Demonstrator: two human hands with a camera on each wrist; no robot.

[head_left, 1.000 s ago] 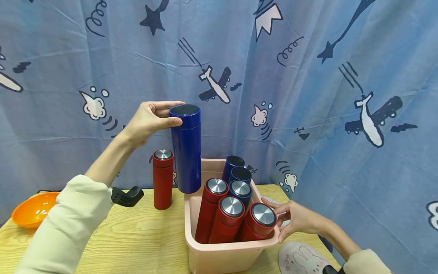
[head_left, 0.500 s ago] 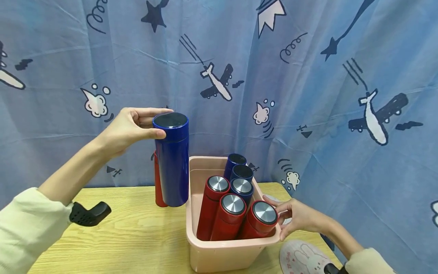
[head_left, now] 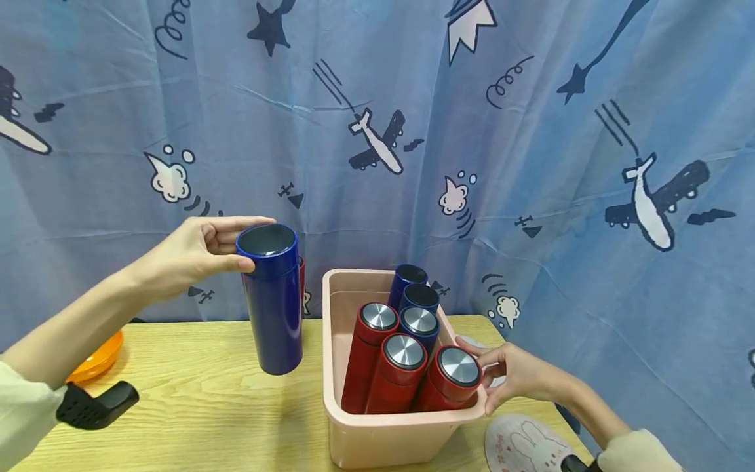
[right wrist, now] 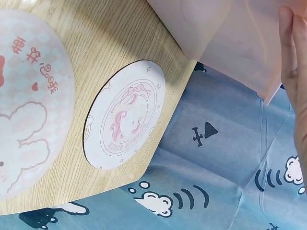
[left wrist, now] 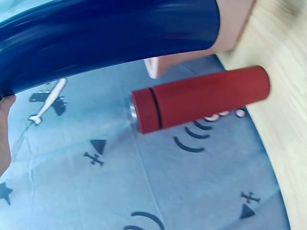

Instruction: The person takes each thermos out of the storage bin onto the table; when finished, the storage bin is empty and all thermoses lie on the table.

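Note:
My left hand (head_left: 197,252) grips a blue thermos flask (head_left: 274,314) near its lid, thumb on the near side. The flask hangs upright above the table, left of a pink plastic bin (head_left: 377,423). In the left wrist view its blue body (left wrist: 110,40) fills the top. A red flask (left wrist: 206,98) stands on the table behind it, mostly hidden in the head view. My right hand (head_left: 519,373) holds the bin's right rim near the front corner. Inside the bin stand red flasks (head_left: 392,387) with steel lids and blue flasks (head_left: 407,278), several in all, some leaning.
An orange bowl (head_left: 100,357) sits at the table's left, partly behind the left arm. Right of the bin lie a round bunny-print mat (head_left: 525,446) and a smaller round printed mat (right wrist: 127,115) near the table edge. A blue patterned curtain (head_left: 377,78) hangs behind the table (head_left: 194,400).
My left hand has carried the blue flask leftward and down, from beside the bin's left rim to over the table, now covering most of the red flask. The right hand stays on the bin.

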